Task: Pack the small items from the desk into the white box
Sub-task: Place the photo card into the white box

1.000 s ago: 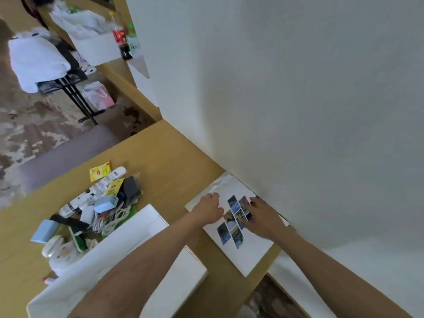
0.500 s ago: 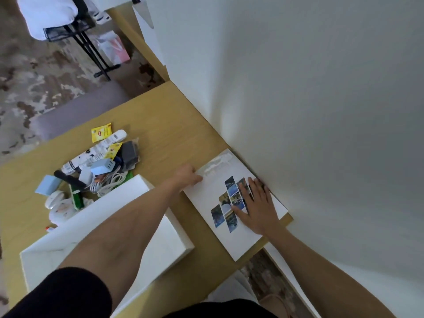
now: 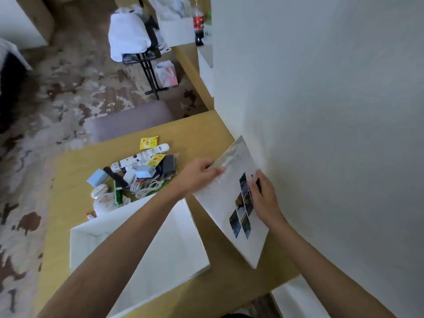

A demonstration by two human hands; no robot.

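Note:
A white booklet point(image 3: 226, 203) with blue photo tiles on its cover is tilted up off the wooden desk point(image 3: 202, 125), beside the wall. My left hand point(image 3: 197, 174) grips its far left edge. My right hand point(image 3: 263, 198) holds its right edge near the photos. The white box point(image 3: 174, 244) stands open on the desk under my left forearm. Beyond the box lies a pile of small items: a white remote point(image 3: 142, 157), a yellow tea sachet point(image 3: 148, 142), a blue charger point(image 3: 145, 172), white cables point(image 3: 146, 188), a light blue block point(image 3: 97, 177) and a green pen point(image 3: 118, 193).
The white wall point(image 3: 321, 111) runs along the desk's right side. A grey bench point(image 3: 128, 121) stands past the desk's far edge. Farther off are a black rack with a white cloth point(image 3: 128, 37), a pink bag point(image 3: 166, 73) and a cola bottle point(image 3: 198, 25).
The booklet lay flat on the desk with both hands resting on it; now both hands grip its edges and it is tilted up. The camera view has swung.

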